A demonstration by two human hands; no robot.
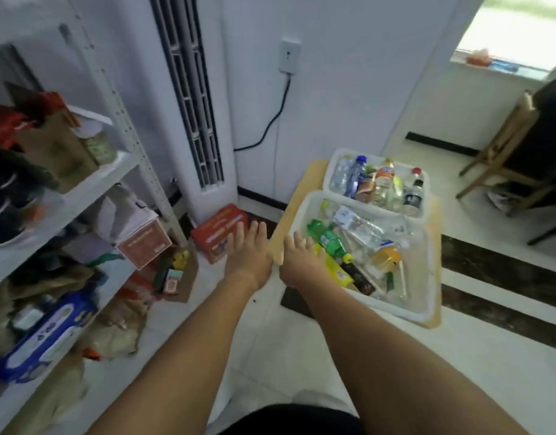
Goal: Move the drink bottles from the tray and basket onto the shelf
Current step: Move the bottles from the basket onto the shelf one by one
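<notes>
A large white basket [426, 309] on a low wooden board holds several drink bottles lying flat, among them a green bottle [328, 238] and an orange-capped one [388, 255]. Behind it a smaller white tray [331, 174] holds several upright bottles, one with a blue cap [356, 177]. My left hand [248, 255] reaches forward with straight fingers, empty, just left of the basket. My right hand [302, 262] hovers over the basket's near left corner, fingers extended, holding nothing. The white metal shelf [113, 180] stands at the left, crowded with bags and boxes.
A tall white air conditioner [195, 105] stands against the wall. A red box [220, 233] sits at its base. Bags and a blue pack [47, 337] fill the lower shelves. A wooden chair [502, 152] is at the right. White floor tiles lie between shelf and basket.
</notes>
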